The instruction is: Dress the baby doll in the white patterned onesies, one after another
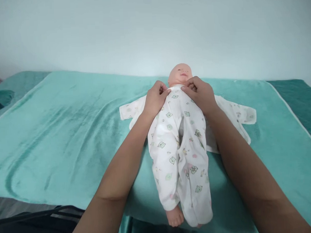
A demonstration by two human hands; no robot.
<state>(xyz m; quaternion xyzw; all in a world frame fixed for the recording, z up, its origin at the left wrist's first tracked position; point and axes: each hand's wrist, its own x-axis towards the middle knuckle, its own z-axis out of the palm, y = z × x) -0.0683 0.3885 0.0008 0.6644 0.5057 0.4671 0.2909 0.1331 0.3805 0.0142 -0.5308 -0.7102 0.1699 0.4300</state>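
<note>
A baby doll [181,73] lies on its back on a teal blanket [64,133], head away from me. It wears a white printed romper [172,146] that gapes open down the front. My left hand [155,97] pinches the left collar edge of the romper just under the doll's chin. My right hand [199,94] pinches the right collar edge opposite it. Both hands have their fingers closed on the cloth. One bare foot [175,216] of the doll sticks out of the left leg of the romper.
The blanket covers a bed that runs up to a pale wall [152,28]. A darker green cover [297,98] shows at the right, and a dark green bundle [2,98] at the far left. Dark objects [34,222] lie below the bed's near edge.
</note>
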